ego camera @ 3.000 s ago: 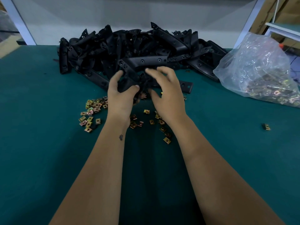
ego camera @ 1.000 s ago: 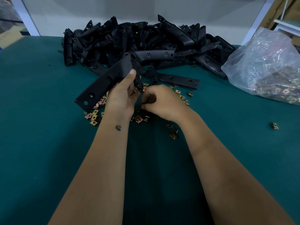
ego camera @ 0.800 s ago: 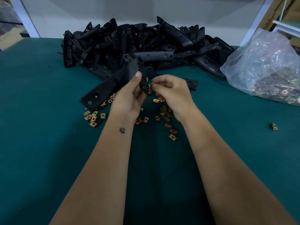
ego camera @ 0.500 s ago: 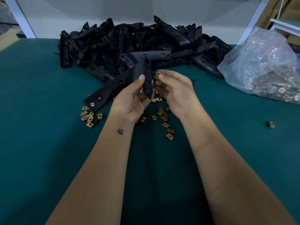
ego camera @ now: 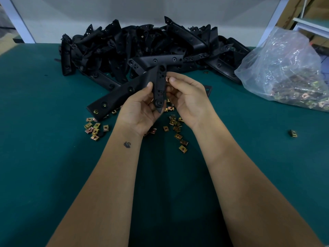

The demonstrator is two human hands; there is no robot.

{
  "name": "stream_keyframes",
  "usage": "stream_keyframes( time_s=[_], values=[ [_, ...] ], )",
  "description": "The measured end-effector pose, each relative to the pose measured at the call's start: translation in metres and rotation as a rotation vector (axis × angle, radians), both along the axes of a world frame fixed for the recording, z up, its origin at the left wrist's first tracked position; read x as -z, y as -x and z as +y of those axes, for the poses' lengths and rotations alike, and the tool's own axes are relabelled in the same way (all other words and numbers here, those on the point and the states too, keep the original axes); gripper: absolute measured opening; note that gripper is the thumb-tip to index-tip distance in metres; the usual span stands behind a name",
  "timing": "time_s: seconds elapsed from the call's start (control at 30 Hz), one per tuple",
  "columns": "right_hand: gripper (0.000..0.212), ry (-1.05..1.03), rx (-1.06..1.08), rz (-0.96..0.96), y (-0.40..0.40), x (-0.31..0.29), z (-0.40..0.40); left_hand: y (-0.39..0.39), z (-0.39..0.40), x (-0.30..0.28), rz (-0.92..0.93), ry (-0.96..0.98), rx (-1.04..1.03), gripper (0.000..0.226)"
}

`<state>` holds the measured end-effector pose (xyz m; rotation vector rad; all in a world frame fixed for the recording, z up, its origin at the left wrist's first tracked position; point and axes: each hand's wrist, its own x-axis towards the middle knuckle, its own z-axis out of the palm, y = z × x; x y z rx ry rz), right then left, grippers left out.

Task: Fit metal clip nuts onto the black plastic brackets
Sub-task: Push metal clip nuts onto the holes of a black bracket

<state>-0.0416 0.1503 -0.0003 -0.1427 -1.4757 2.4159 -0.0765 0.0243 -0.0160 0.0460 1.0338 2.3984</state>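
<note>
Our left hand [ego camera: 142,111] grips the angled black plastic bracket [ego camera: 142,86] above the green table [ego camera: 44,157], its short leg upright, its long arm running down-left over the loose brass-coloured clip nuts [ego camera: 94,129], while our right hand [ego camera: 188,97] pinches a small metal clip nut [ego camera: 167,79] against the leg's right edge.

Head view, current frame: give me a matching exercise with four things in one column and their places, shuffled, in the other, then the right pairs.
Things
1. held bracket
2. clip nut
3. plastic bag
4. stray nut

Places
A. alone on the table, far right
B. gripped in the left hand
C. right of the bracket pile
D. pinched by the right hand at the bracket's edge

Pairs: 1-B, 2-D, 3-C, 4-A
</note>
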Motion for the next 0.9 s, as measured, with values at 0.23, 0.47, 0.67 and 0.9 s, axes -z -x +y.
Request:
stream_keyframes(
  time_s=[0.23,0.47,0.67,0.9],
  values=[
    [0.016,0.044,0.009,-0.003,0.0017,0.0020,0.0010,0.0001,0.0010,-0.0003,0.019,0.018,0.019,0.014],
    [0.021,0.060,0.020,0.013,0.0014,0.0000,-0.0013,0.0000,0.0021,-0.0001,0.043,0.013,0.024,0.015],
    [0.022,0.137,-0.002,0.011,0.0017,0.0005,-0.0036,0.0004,0.0007,0.0006,0.003,-0.080,0.032,0.015],
    [0.022,0.113,0.021,-0.004,0.0022,0.0013,-0.0041,0.0010,0.0012,0.0023,0.016,-0.058,0.032,0.015]
  ],
)
